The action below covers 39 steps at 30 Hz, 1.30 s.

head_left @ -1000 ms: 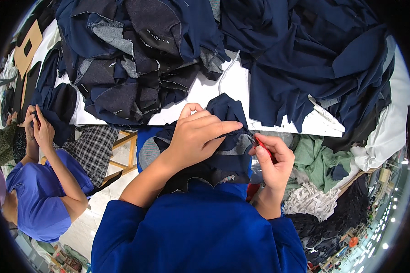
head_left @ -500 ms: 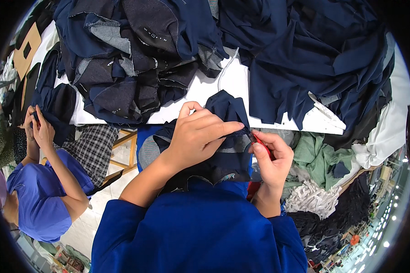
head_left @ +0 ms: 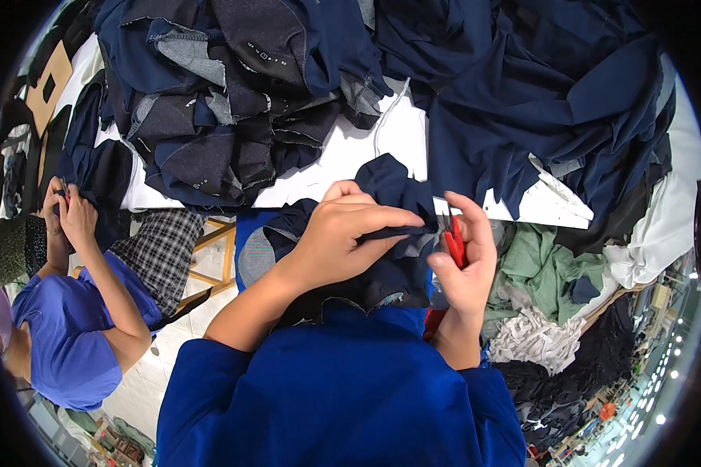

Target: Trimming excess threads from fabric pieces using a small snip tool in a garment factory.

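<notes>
Over my lap and the table's near edge lies a dark navy garment piece (head_left: 389,187) with grey patches. My left hand (head_left: 350,237) pinches a fold of it between thumb and forefinger. Just right of that fold, my right hand (head_left: 467,261) holds small red-handled thread snips (head_left: 455,243), their metal blades pointing away from me. Its forefinger is raised and the thumb rests near the handles. The snips' tips are close to the cloth; whether they touch it I cannot tell.
A heap of dark cut pieces (head_left: 218,117) covers the white table (head_left: 401,140) at the far left, and navy cloth (head_left: 537,93) the far right. Green cloth (head_left: 549,265) and white scraps (head_left: 537,338) lie at right. A co-worker (head_left: 78,327) handles dark fabric at left.
My right hand has turned and its forefinger has lifted, so the red snips now show upright. My left fingers have closed down on the fold at the cloth's edge.
</notes>
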Tool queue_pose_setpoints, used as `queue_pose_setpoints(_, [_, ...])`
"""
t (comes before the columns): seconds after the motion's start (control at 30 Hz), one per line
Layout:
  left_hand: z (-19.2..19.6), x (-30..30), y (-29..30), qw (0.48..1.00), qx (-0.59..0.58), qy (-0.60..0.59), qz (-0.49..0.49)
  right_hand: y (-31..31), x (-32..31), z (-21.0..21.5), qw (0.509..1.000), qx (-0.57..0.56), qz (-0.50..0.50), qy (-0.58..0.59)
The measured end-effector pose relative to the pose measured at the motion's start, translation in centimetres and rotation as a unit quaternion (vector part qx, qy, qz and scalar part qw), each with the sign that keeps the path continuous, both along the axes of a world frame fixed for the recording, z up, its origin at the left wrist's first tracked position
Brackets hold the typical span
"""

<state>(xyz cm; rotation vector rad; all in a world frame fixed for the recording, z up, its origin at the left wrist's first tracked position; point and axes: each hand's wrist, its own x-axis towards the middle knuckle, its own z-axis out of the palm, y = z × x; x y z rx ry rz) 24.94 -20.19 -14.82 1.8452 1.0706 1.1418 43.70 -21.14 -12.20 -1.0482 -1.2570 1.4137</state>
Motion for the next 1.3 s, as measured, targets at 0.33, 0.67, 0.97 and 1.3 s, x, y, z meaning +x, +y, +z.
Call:
queue_pose_setpoints(0.33, [0.7, 0.0, -0.6, 0.914, -0.311, -0.249, -0.075, 0.0, -0.2, -0.4, 0.993, -0.09, -0.063, 0.037])
queue_pose_setpoints(0.67, [0.7, 0.1, -0.7, 0.902, -0.318, -0.285, -0.055, 0.0, -0.6, 0.1, 0.99, -0.096, -0.038, 0.091])
queue_pose_setpoints(0.97, [1.0, 0.0, -0.6, 0.882, -0.35, -0.309, -0.057, -0.1, -1.1, 0.2, 0.99, -0.09, -0.038, 0.1])
queue_pose_setpoints(1.3, [0.9, 0.0, -0.8, 0.887, -0.342, -0.305, -0.053, -0.1, -1.1, 0.1, 0.992, -0.073, -0.041, 0.094])
